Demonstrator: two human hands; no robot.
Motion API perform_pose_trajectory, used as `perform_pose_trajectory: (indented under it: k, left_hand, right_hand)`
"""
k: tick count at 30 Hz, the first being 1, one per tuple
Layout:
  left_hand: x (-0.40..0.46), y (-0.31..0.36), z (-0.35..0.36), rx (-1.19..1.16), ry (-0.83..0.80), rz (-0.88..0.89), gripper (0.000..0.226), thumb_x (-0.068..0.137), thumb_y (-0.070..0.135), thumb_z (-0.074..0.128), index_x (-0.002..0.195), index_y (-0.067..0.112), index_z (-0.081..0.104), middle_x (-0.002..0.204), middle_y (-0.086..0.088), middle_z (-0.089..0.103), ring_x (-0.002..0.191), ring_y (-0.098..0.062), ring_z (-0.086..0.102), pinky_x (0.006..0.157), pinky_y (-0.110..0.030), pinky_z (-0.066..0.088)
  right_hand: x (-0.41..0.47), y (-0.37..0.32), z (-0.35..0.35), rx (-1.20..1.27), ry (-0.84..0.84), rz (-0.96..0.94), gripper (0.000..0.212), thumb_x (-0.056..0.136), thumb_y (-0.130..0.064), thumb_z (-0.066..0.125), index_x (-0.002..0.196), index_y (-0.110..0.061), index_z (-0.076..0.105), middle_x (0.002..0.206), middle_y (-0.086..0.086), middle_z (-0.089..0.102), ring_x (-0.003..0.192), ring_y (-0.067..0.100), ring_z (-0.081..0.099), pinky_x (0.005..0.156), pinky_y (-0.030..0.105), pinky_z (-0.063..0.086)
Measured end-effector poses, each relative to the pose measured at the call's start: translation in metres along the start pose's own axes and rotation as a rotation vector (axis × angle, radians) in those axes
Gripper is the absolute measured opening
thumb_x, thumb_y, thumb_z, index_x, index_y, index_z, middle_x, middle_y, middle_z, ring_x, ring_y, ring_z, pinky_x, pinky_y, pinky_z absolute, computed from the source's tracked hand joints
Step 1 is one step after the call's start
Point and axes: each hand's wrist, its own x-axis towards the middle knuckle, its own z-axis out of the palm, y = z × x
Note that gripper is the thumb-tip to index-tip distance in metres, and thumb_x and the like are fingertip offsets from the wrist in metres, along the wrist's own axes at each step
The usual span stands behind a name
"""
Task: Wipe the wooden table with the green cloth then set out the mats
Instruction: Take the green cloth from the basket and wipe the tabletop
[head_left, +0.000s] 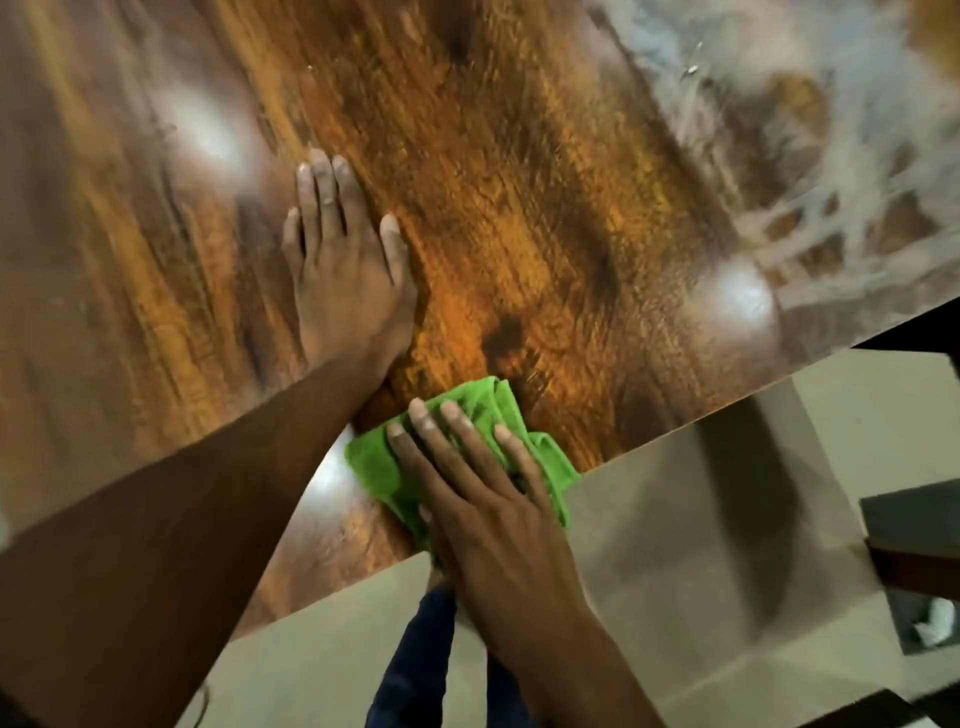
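— Wood first? What fills most of your view?

— Yes, the wooden table (519, 182): glossy, brown and orange grain, with bright glare spots and a pale reflection toward the far right corner. Its near edge runs on a slant, and beyond that edge I see pale floor tiles (675, 545).

— And your hands?

— My left hand (348, 270) lies flat on the tabletop, palm down, fingers straight and close together, holding nothing. My right hand (488, 493) rests nearer to me, fingers straight and slightly spread, pressing down on the green cloth (483, 410).

— Where does the cloth sit?

— Bunched on the table right at the near edge, just behind my left wrist. Part of it droops past the edge. My fingers cover its middle; green folds show on either side.

— Anything smaller?

— Something dark blue (415, 660) shows below my right wrist, over the floor. Motion blur softens the rest.
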Motion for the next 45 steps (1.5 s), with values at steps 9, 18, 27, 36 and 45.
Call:
perform_pose_trajectory:
  k: [9,18,27,36,45]
  left_hand:
    - [-0.005,0.006,-0.004,-0.071,-0.146,0.312,0.062,0.115,0.04,0.018,0.17,0.013,0.003,0.178,-0.003,0.002,0.164,-0.011,-0.005,0.134,-0.042,0.006]
    - [-0.002,0.005,0.001,-0.033,-0.157,0.298,0.065,0.112,0.042,0.016,0.169,0.012,0.009,0.178,-0.004,0.003,0.164,-0.012,-0.005,0.133,-0.047,0.011]
    - [-0.001,0.003,0.002,-0.046,-0.157,0.304,0.064,0.112,0.039,0.021,0.169,0.014,0.012,0.178,-0.002,0.007,0.164,-0.01,-0.002,0.133,-0.044,0.01]
    - [0.004,0.007,0.002,-0.066,-0.182,0.3,0.065,0.11,0.04,0.021,0.169,0.013,0.015,0.178,-0.001,0.008,0.164,-0.012,0.001,0.132,-0.048,0.013]
    - [0.005,0.006,0.006,-0.075,-0.183,0.32,0.065,0.11,0.037,0.022,0.168,0.01,0.018,0.177,-0.006,0.013,0.165,-0.016,0.005,0.131,-0.042,0.01]
  right_hand:
    - [0.005,0.154,-0.051,0.057,0.272,0.331,0.059,0.111,-0.033,0.038,0.167,-0.029,0.022,0.176,-0.011,0.013,0.163,0.01,0.008,0.13,0.051,0.019]
    - [0.178,0.221,-0.097,-0.056,0.321,0.136,0.059,0.112,-0.047,0.034,0.167,-0.027,0.026,0.176,-0.005,0.019,0.163,0.012,0.013,0.129,0.049,0.018]
    - [0.337,0.246,-0.152,-0.128,0.196,0.029,0.061,0.112,-0.045,0.029,0.167,-0.02,0.023,0.176,0.003,0.017,0.163,0.022,0.014,0.126,0.046,0.021]
    - [0.148,0.262,-0.114,-0.022,0.277,0.088,0.055,0.114,-0.04,0.035,0.167,-0.028,0.026,0.175,-0.01,0.017,0.163,0.008,0.009,0.131,0.044,0.012]
    - [0.027,0.272,-0.092,0.094,0.196,0.269,0.06,0.106,-0.043,0.039,0.164,-0.037,0.03,0.174,-0.017,0.02,0.162,0.005,0.013,0.128,0.049,0.018]
